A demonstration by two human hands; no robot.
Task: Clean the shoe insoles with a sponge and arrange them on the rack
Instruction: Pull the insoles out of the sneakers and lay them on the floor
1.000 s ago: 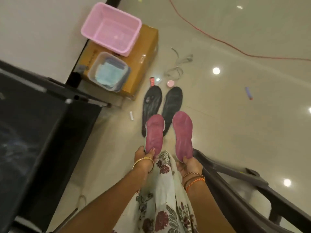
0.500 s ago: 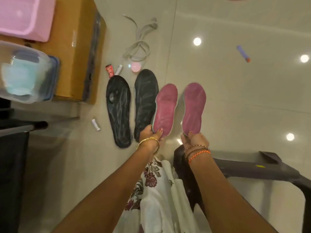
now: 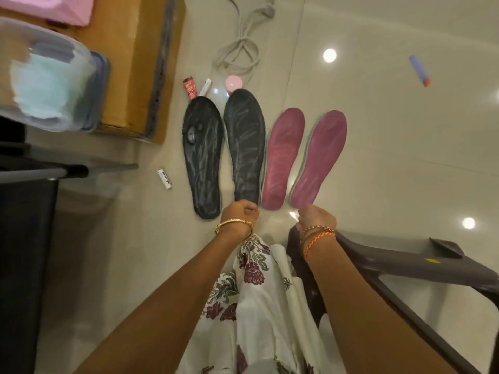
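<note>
Change: since half a second ago both pink insoles have gone from being held up in the hands to lying flat on the floor, to the right of the black pair; the hands have drawn back to the heel ends.
Left pink insole: flat on the floor, toe away from the person, just beside the right black insole, edges close or touching near the heel.
Right pink insole: flat on the floor, tilted slightly rightward, a narrow gap from its mate.
Left black insole: on the floor, leftmost of the four, streaked with pale marks.
Left hand: fingers curled, knuckles up, at the heel of the right black insole and just left of the pink heel; cannot tell whether it holds anything or has let go. Gold bangle on the wrist.
Right hand: fingers curled, just below the heel of the right pink insole; grip cannot be told. Thread bands on the wrist.
Box: cardboard, upper left, carrying a clear tub with pale blue cloth inside and a pink basin.
Floor: glossy tiles with a cord, small tubes, a pink cap.
Chair: dark plastic, lower right.
</note>
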